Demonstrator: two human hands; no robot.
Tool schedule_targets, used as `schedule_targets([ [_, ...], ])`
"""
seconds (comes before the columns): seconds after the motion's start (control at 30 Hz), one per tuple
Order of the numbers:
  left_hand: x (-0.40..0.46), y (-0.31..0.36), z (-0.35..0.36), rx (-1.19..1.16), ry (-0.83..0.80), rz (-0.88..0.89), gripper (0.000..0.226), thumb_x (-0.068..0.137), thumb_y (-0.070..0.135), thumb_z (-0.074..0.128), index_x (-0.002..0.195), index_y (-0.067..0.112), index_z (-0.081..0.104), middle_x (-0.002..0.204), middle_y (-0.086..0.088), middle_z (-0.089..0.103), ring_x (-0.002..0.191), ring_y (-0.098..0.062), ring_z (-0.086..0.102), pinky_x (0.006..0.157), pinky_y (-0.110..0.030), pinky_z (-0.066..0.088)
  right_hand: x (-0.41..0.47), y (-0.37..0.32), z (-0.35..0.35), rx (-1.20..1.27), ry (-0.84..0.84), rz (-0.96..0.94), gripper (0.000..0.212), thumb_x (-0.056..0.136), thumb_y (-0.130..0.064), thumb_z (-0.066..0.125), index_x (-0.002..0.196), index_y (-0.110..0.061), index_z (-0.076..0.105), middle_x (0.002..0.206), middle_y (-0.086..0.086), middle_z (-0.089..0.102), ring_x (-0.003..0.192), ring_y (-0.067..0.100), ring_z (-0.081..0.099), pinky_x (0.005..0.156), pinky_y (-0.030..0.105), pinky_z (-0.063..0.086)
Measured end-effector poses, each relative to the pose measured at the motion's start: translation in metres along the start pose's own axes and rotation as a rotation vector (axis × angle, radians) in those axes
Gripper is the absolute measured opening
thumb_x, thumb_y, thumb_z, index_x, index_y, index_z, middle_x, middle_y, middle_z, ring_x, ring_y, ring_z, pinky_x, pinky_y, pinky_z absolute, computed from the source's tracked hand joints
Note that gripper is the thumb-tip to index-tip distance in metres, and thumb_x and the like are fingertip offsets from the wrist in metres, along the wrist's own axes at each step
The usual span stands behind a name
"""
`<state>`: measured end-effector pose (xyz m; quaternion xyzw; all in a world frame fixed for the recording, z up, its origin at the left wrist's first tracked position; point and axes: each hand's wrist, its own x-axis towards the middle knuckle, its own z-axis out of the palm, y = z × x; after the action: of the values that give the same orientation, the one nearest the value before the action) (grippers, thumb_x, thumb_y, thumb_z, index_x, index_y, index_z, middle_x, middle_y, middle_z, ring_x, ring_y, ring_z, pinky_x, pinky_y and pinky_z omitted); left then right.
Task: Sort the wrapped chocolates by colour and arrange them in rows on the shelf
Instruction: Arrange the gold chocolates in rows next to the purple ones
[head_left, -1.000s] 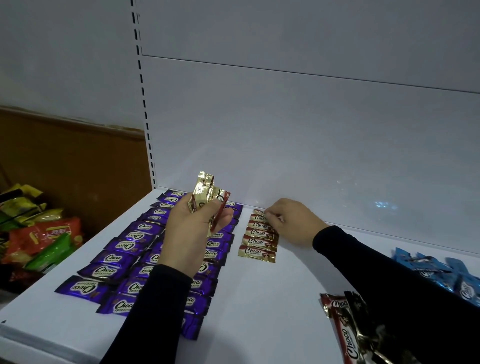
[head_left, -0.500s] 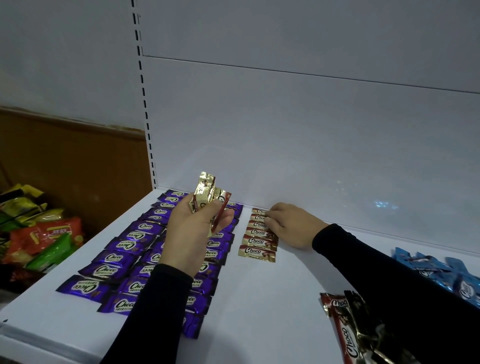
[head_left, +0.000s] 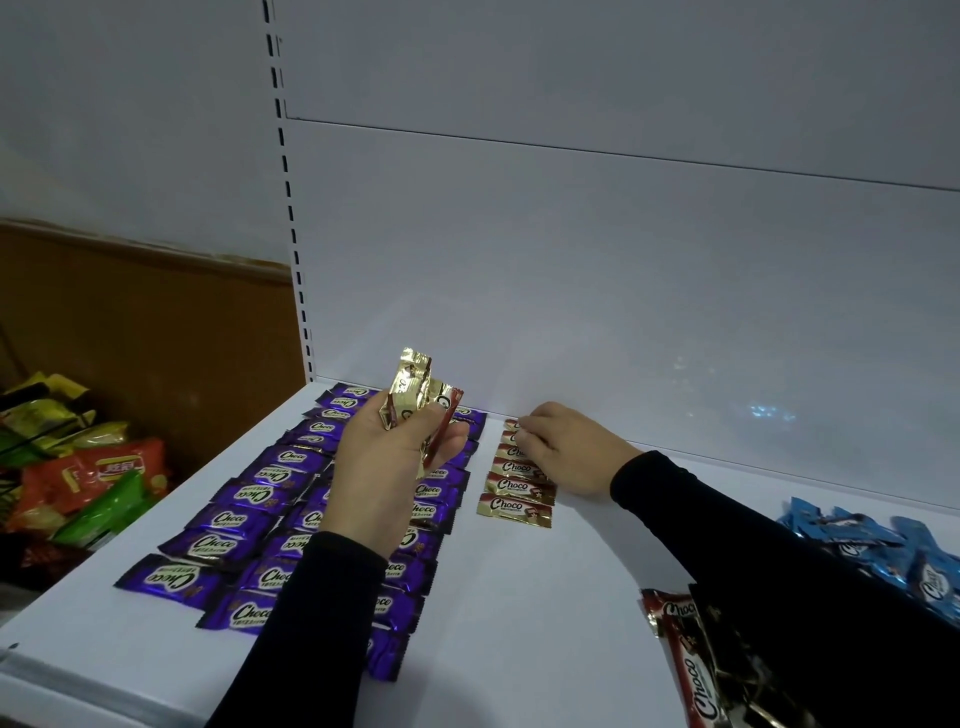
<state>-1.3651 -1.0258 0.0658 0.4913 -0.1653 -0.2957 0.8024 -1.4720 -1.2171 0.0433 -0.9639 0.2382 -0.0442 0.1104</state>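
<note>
Shelf, wrapped chocolates, sorting in hand.

We list purple rows at left; gold row mid-shelf, our right hand on its far end, fingers curled, grip unclear; left hand gripping a gold fan. We judge them light, crinkly, slippery: pinch the crimped ends.

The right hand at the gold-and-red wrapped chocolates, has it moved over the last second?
Barely. The right hand stays at the far end of the gold-and-red chocolate row, its fingers having crept slightly toward the shelf's white back wall.
</note>
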Motion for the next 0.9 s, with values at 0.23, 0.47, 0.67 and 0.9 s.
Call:
schedule_targets([
  [0.23, 0.001, 0.000, -0.001, -0.003, -0.005, 0.002, 0.021, 0.093, 0.005, 0.064, 0.110, 0.016, 0.064, 0.104, -0.013, 0.073, 0.087, -0.025, 0.075, 0.070, -0.032, 0.063, 0.005, -0.009, 0.000, -0.049, -0.058, 0.038, 0.045, 0.106, -0.039, 0.027, 0.123, -0.015, 0.061, 0.117, 0.009, 0.056, 0.116, 0.020, 0.044, 0.100, 0.034, 0.037],
  [0.47, 0.001, 0.000, -0.001, 0.011, -0.001, 0.001, 0.018, 0.094, 0.005, 0.063, 0.104, 0.020, 0.064, 0.104, -0.012, 0.073, 0.087, -0.025, 0.075, 0.068, -0.031, 0.063, 0.004, -0.008, 0.001, -0.062, -0.068, 0.043, 0.044, 0.105, -0.044, 0.023, 0.127, -0.027, 0.058, 0.120, 0.008, 0.054, 0.119, 0.022, 0.042, 0.103, 0.042, 0.038],
  [0.67, 0.000, -0.001, -0.001, 0.010, 0.002, -0.003, 0.018, 0.094, 0.004, 0.062, 0.108, 0.016, 0.065, 0.097, -0.011, 0.075, 0.087, -0.025, 0.076, 0.072, -0.034, 0.063, 0.001, -0.008, -0.002, 0.014, 0.037, 0.044, 0.053, 0.104, -0.049, 0.024, 0.113, -0.021, 0.069, 0.114, 0.007, 0.053, 0.108, 0.021, 0.049, 0.099, 0.038, 0.041],
  [0.9, -0.003, -0.002, 0.001, -0.034, -0.002, -0.061, 0.018, 0.094, 0.001, 0.062, 0.109, 0.011, 0.065, 0.095, -0.015, 0.075, 0.087, -0.026, 0.075, 0.067, -0.031, 0.062, -0.020, -0.006, -0.024, 0.122, 0.203, 0.069, 0.058, 0.105, -0.042, 0.023, 0.099, -0.005, 0.067, 0.108, 0.009, 0.057, 0.103, 0.021, 0.053, 0.091, 0.030, 0.039],
])
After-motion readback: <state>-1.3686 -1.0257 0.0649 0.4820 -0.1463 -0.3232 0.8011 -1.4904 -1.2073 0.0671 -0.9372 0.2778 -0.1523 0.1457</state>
